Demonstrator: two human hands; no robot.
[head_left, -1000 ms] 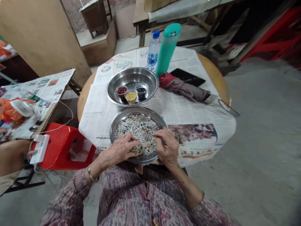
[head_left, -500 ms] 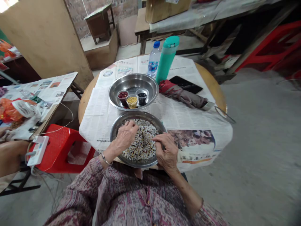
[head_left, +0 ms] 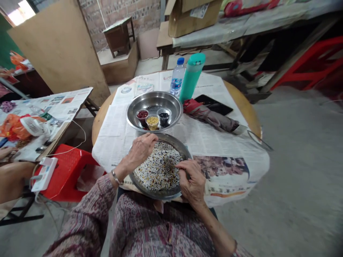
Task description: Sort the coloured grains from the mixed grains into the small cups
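Observation:
Close to my body stands a steel bowl (head_left: pixel 180 145) holding mixed white, dark and yellow grains or beans (head_left: pixel 158 169). My left hand (head_left: pixel 143 148) is over its far left rim, thumb and fingers pinched together; anything between them is too small to see. At the bowl's right side my right hand (head_left: pixel 192 178) has its fingertips closed just above the mix, contents hidden. Behind is a second steel bowl (head_left: pixel 154 99) with three clear cups: dark red beans (head_left: pixel 142 114), yellow beans (head_left: pixel 152 121) and black beans (head_left: pixel 164 115).
Newspaper (head_left: pixel 112 125) covers the round table. Beyond the bowls stand a water bottle (head_left: pixel 177 78) and a teal bottle (head_left: pixel 191 76). A folded umbrella (head_left: pixel 210 116) and a dark tablet-like thing (head_left: pixel 214 103) lie right. A red stool (head_left: pixel 66 175) is left, near another person's arm (head_left: pixel 14 178).
My left hand has moved from over the mix toward the far left rim of the near bowl. My right hand stays at the right side. The whole view has shifted slightly downward.

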